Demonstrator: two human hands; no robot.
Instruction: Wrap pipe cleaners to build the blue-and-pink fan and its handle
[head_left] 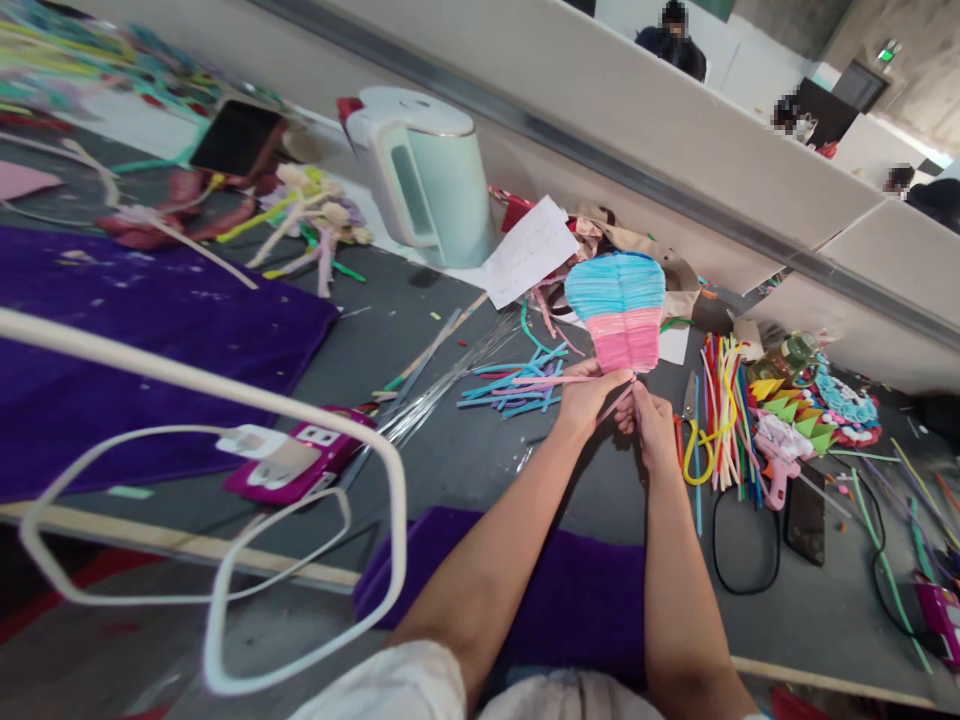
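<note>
Twisting seems underway at frame centre: pink stems below the woven fan point(621, 310) are pinched closed by left hand point(590, 397) and right hand point(651, 425), likely needing tighter binding next.

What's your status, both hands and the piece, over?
Left hand and right hand both shut on the blue-and-pink pipe-cleaner fan, pinching its stem ends, held above the table. Loose pipe cleaners lie just left; coloured bundle just right.
</note>
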